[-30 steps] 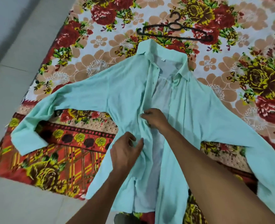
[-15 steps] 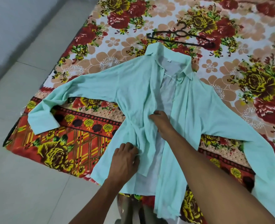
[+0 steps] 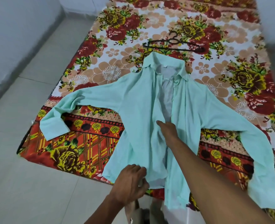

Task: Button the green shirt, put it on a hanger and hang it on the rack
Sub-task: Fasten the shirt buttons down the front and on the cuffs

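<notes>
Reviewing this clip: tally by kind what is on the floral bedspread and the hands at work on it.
Green shirt: 1
Black hanger: 1
Hands: 2, left hand and right hand, both on the shirt
Total: 4

green shirt (image 3: 138, 110) spread unbuttoned on floral blanket (image 3: 117, 73), sleeves out, black hanger (image 3: 174, 44) just beyond collar, left hand (image 3: 130, 183) gripping bottom hem, right hand (image 3: 167, 128) on front placket mid-shirt, tiled floor (image 3: 28, 183) at left
</notes>
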